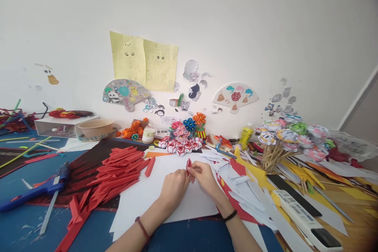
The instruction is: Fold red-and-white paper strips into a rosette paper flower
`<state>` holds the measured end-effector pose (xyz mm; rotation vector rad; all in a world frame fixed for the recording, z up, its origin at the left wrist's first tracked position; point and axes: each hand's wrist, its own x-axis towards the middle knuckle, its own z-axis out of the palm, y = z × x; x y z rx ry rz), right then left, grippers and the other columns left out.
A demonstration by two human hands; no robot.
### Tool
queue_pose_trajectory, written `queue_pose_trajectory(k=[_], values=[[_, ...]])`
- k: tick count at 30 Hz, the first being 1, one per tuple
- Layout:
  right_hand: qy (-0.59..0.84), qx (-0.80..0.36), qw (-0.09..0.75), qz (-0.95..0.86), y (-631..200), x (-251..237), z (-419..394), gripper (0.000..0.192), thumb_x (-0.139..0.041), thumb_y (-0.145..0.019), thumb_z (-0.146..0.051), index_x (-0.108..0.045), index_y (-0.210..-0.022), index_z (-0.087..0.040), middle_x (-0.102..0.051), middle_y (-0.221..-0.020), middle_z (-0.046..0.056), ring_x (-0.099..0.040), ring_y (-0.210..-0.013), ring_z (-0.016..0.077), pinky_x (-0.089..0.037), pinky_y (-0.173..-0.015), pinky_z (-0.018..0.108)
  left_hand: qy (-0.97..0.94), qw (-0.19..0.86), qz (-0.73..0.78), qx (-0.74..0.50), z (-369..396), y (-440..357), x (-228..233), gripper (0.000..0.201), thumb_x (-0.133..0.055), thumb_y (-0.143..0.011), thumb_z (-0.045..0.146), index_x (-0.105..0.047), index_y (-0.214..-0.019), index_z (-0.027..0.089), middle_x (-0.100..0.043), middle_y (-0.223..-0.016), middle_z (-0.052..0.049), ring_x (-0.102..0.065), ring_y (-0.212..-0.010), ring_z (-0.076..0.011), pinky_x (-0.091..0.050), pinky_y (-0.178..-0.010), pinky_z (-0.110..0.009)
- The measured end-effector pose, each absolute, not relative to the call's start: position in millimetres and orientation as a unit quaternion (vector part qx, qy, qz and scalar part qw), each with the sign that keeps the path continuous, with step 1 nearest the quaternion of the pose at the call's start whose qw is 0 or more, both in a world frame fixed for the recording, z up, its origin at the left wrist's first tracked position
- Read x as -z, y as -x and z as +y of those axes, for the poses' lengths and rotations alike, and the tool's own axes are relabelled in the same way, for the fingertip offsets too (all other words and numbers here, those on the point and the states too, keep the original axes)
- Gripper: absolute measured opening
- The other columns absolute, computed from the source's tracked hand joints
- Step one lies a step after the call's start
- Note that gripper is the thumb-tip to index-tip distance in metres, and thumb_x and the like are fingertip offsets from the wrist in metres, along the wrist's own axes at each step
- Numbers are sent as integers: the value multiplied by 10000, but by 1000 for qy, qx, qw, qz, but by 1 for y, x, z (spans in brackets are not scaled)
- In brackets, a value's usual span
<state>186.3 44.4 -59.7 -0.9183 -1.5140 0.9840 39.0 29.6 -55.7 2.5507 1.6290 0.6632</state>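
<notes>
Both of my hands meet over a white sheet of paper [147, 189] in the middle of the table. My left hand [175, 185] is closed, its fingers pinching the left side of a small folded red paper piece [188, 163]. From the right, my right hand [202, 175] grips the same piece between thumb and fingers. The piece stands upright with its tip showing above my fingertips; the rest is hidden. To the left lies a heap of folded red paper strips [118, 169]. White folded paper strips [236, 177] are spread to the right.
A blue glue gun [49, 189] lies at the left. Finished red-and-white paper flowers [180, 147] sit behind the sheet. A white power strip [304, 218], a dark phone-like slab [292, 195] and a bunch of paper flowers on sticks [283, 138] occupy the right.
</notes>
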Motion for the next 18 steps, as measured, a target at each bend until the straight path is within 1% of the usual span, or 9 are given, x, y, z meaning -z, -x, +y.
queue_pose_trajectory(k=[3,5,7,9,12,14,16,18], values=[[390,-398,531,-638,-182,60,42,335,-730,-727,-480,-618,-679,-168,-627,-538,-9,-575,-472,146,-453,-487,253,-830,14,515,-213,30,-38,59,284,-392,-938,189,-656,-842,141,-695,-807,-115,-666,-723,-235,-416,-602,-283],[398,-383,537,-638,-179,61,40,326,-743,-721,-460,-591,-663,-177,-608,-537,-21,-559,-476,141,-421,-471,237,-836,13,504,-217,29,-38,61,256,-418,-918,151,-664,-849,141,-686,-809,-124,-660,-743,-246,-417,-609,-288],[406,-367,544,-636,-177,61,39,331,-717,-753,-450,-559,-635,-184,-573,-515,-37,-530,-465,130,-381,-454,223,-838,19,495,-228,29,-39,62,235,-435,-893,106,-667,-873,138,-675,-810,-129,-652,-758,-253,-420,-625,-295],[409,-355,547,-639,-177,60,38,338,-679,-790,-446,-547,-620,-186,-554,-512,-41,-509,-463,125,-359,-452,221,-836,30,488,-250,28,-40,61,235,-432,-893,107,-664,-874,132,-663,-805,-135,-643,-768,-257,-426,-660,-312],[408,-347,547,-643,-181,57,39,342,-654,-812,-449,-552,-619,-186,-556,-519,-36,-510,-470,130,-365,-465,228,-825,60,476,-298,28,-40,56,255,-419,-920,190,-652,-829,138,-647,-827,-134,-625,-815,-263,-424,-757,-352],[406,-346,548,-644,-186,55,41,339,-642,-821,-456,-569,-635,-183,-556,-510,-33,-512,-464,134,-372,-471,234,-818,95,459,-332,29,-39,53,275,-415,-932,250,-641,-807,154,-646,-848,-114,-612,-832,-250,-416,-798,-356],[403,-348,550,-644,-191,53,43,331,-642,-820,-464,-597,-662,-176,-558,-510,-29,-511,-460,135,-374,-472,238,-813,148,433,-359,32,-38,51,321,-395,-947,305,-635,-783,167,-656,-824,-84,-610,-796,-220,-431,-776,-321],[398,-351,553,-642,-194,51,43,337,-635,-820,-478,-620,-686,-169,-562,-522,-23,-509,-465,136,-372,-474,240,-807,212,404,-375,36,-37,51,366,-378,-955,353,-635,-772,168,-672,-779,-61,-617,-738,-190,-453,-715,-277]])
